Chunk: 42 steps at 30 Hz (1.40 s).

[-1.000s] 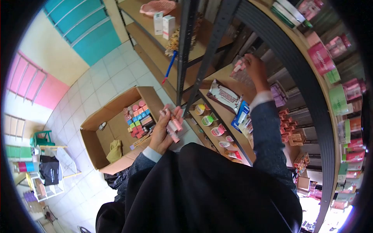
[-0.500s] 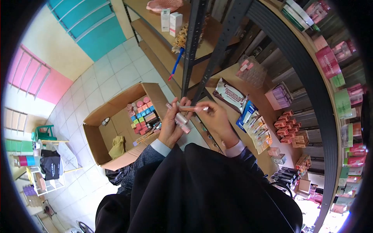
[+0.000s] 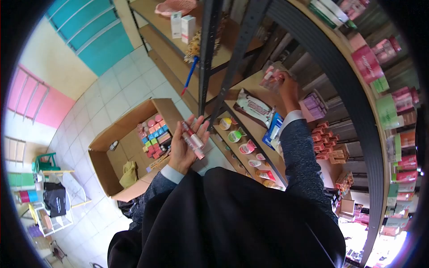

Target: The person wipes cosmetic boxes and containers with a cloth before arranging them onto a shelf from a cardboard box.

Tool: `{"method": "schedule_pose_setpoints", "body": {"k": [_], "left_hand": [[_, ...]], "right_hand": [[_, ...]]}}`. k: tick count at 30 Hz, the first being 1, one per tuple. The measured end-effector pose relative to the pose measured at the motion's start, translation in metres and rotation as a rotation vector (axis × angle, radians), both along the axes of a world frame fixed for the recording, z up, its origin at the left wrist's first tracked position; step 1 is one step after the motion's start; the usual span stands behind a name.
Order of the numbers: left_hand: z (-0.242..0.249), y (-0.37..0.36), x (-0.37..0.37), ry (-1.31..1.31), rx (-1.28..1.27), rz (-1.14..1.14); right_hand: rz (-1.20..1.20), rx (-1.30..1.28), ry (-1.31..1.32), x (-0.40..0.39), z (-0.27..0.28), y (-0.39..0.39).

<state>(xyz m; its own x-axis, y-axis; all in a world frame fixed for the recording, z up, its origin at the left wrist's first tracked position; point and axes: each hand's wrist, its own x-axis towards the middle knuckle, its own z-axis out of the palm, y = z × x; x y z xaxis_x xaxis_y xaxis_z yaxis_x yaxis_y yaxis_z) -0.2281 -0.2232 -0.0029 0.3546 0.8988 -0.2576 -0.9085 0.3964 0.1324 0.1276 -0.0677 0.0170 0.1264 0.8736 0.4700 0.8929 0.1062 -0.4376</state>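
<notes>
I have left hand (image 3: 184,152) palm up, fingers (image 3: 199,123) extended; right hand (image 3: 289,89) well apart from that grip, arm outstretched.

Half-hidden around my right hand (image 3: 289,88)
My fingers overlap the clear holder (image 3: 269,80), so I cannot tell whether they grip anything in it. My right sleeve (image 3: 304,149) covers part of the blue pack (image 3: 271,132). Print on the tubes (image 3: 194,142) in my left hand (image 3: 179,157) is too small to read. The black post (image 3: 207,58) hides part of the blue-handled duster (image 3: 191,73); the top edge cuts off the pink basket (image 3: 175,6).
</notes>
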Motion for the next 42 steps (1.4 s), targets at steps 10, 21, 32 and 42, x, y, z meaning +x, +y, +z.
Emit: {"method": "schedule_pose_setpoints", "body": {"k": [10, 21, 32, 42], "left_hand": [[-0.005, 0.001, 0.001, -0.1, 0.0, 0.039], [-0.029, 0.006, 0.013, 0.024, -0.213, 0.232], [-0.047, 0.002, -0.011, 0.057, -0.159, 0.198], [-0.062, -0.011, -0.03, 0.09, -0.162, 0.196]], "right_hand": [[0.034, 0.103, 0.036, -0.067, 0.021, -0.048], [0.679, -0.162, 0.405, -0.196, -0.003, -0.176], [0.361, -0.393, 0.89, -0.104, 0.036, -0.127], [-0.071, 0.209, -0.161, 0.101, 0.025, 0.002]]}}
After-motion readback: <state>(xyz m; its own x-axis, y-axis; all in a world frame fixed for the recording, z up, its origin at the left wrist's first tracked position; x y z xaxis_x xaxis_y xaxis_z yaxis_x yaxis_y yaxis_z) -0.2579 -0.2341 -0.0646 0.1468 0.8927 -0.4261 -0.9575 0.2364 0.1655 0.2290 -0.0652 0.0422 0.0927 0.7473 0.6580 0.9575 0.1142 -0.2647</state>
